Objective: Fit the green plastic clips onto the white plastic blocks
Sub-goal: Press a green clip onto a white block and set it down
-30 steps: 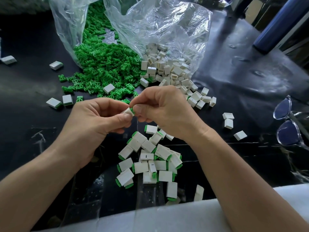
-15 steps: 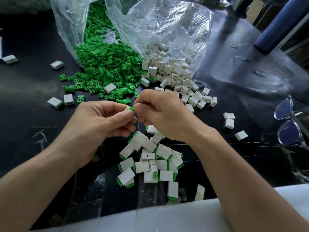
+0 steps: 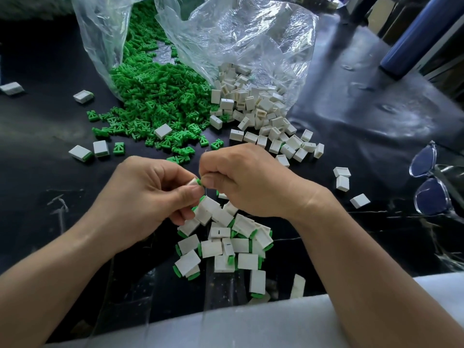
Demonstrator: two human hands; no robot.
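My left hand (image 3: 148, 197) pinches a small white block (image 3: 193, 182) between thumb and fingers; most of the block is hidden. A green clip (image 3: 199, 182) sticks out of its end, and my right hand (image 3: 248, 182) pinches that clip with thumb and forefinger. The two hands meet above a heap of white blocks with green clips fitted (image 3: 226, 242). Behind them a pile of loose green clips (image 3: 155, 101) spills from a clear plastic bag (image 3: 251, 38), and a pile of bare white blocks (image 3: 261, 114) spills beside it.
Stray blocks lie at the left (image 3: 80, 153) and at the right (image 3: 342, 178) on the black table (image 3: 376, 116). Clear-framed glasses (image 3: 431, 179) sit at the right edge. A blue cylinder (image 3: 414, 36) stands at the back right. A white foam strip (image 3: 251, 327) runs along the near edge.
Both hands have sunk a little toward the heap of fitted blocks. The white block shows less between the fingers and the green clip shows at its end.
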